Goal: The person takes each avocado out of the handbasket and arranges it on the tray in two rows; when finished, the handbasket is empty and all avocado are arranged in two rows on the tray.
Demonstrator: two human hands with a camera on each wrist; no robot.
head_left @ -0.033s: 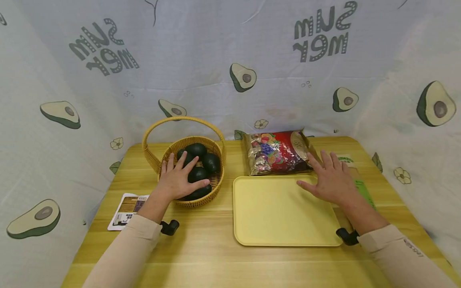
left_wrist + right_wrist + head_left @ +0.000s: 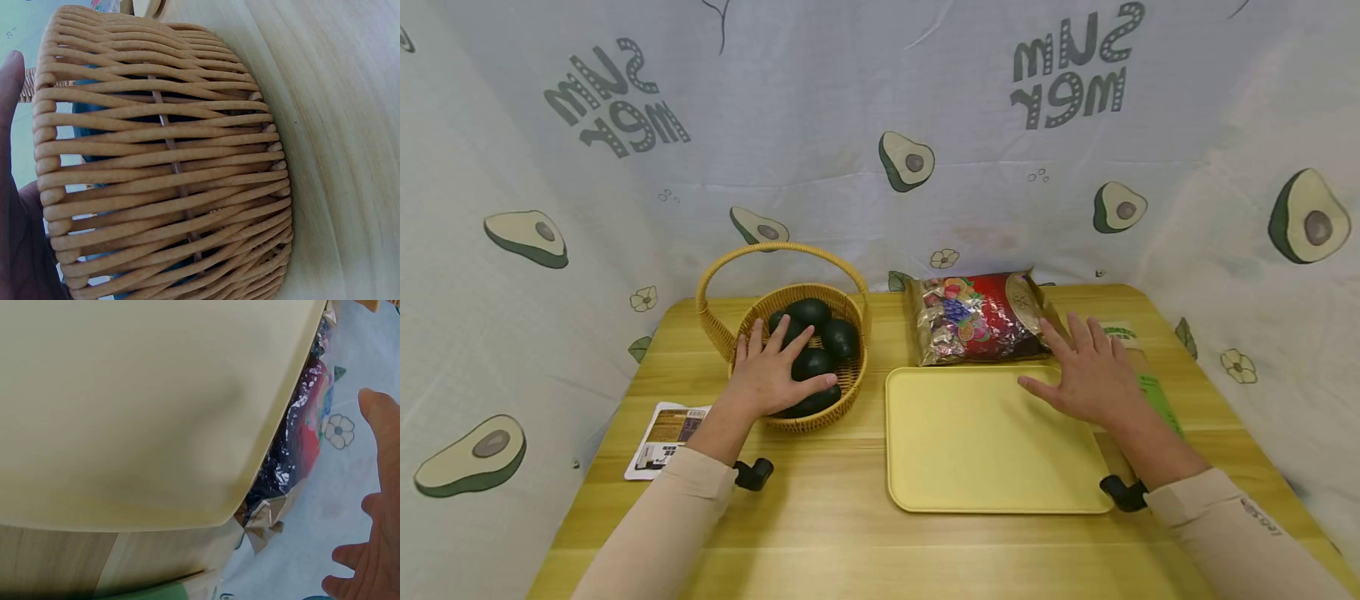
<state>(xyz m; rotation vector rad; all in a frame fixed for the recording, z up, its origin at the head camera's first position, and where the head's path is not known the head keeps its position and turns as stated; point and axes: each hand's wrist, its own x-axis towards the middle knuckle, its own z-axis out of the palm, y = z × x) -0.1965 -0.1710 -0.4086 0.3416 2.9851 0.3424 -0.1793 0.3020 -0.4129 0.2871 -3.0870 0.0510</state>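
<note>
In the head view my left hand (image 2: 767,379) is spread, palm down, over the near left side of a wicker basket (image 2: 850,396) with a tall arched handle. Several dark green avocados (image 2: 839,338) lie inside it, some partly covered by the fingers. The left wrist view has the basket's woven side (image 2: 169,169) close up, with the hand at the left edge. To the right, my right hand (image 2: 1093,379) hovers with spread fingers above the far right corner of a yellow tray (image 2: 985,442). Neither hand holds anything.
Behind the tray lies a shiny red and gold bag (image 2: 977,317) with fruit pictures. A green and brown packet (image 2: 1157,400) sits partly under the right arm. Left of the left forearm is a flat white packet (image 2: 658,437). A printed cloth (image 2: 835,108) hangs behind the table.
</note>
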